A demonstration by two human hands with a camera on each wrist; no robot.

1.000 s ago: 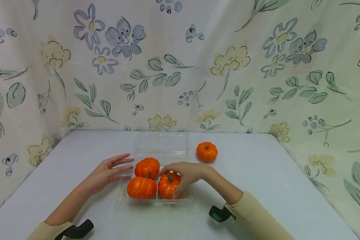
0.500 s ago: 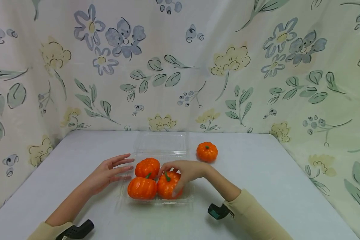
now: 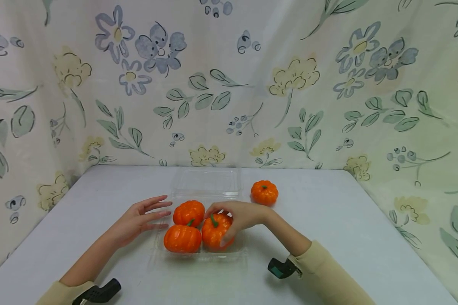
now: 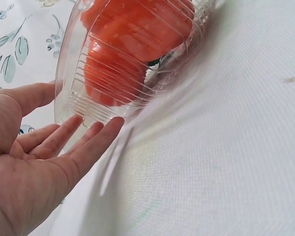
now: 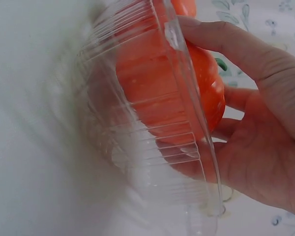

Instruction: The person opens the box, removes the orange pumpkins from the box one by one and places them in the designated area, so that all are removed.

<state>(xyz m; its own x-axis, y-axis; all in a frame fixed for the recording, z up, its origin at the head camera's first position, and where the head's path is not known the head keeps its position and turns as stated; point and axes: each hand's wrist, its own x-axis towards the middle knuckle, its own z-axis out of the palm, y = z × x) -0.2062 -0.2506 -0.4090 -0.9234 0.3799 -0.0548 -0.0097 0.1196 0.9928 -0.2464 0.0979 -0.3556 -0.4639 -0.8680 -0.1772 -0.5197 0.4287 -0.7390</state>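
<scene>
A clear plastic clamshell box [image 3: 233, 255] stands on the table with its lid folded back. Inside it sit a rear-left toy pumpkin [image 3: 188, 213] and a front-left pumpkin [image 3: 181, 239], both glossy orange. My right hand [image 3: 248, 215] grips the front-right pumpkin [image 3: 213, 235], thumb at the near side and fingers over the far side. In the right wrist view this pumpkin [image 5: 210, 83] shows partly through the clear wall, fingers reaching down inside. My left hand [image 3: 135, 222] is spread with straight fingers, fingertips right at the box's left wall [image 4: 105, 115].
Another orange pumpkin [image 3: 264, 193] lies on the white table [image 3: 347, 237] behind and right of the box. The transparent lid [image 3: 208, 181] stretches toward the back edge. A floral curtain [image 3: 229, 84] hangs behind and at both sides.
The right hand and its pumpkin have shifted slightly up and away from me, and the pumpkin's stem has tilted a little to the left. The left hand stays in place.
</scene>
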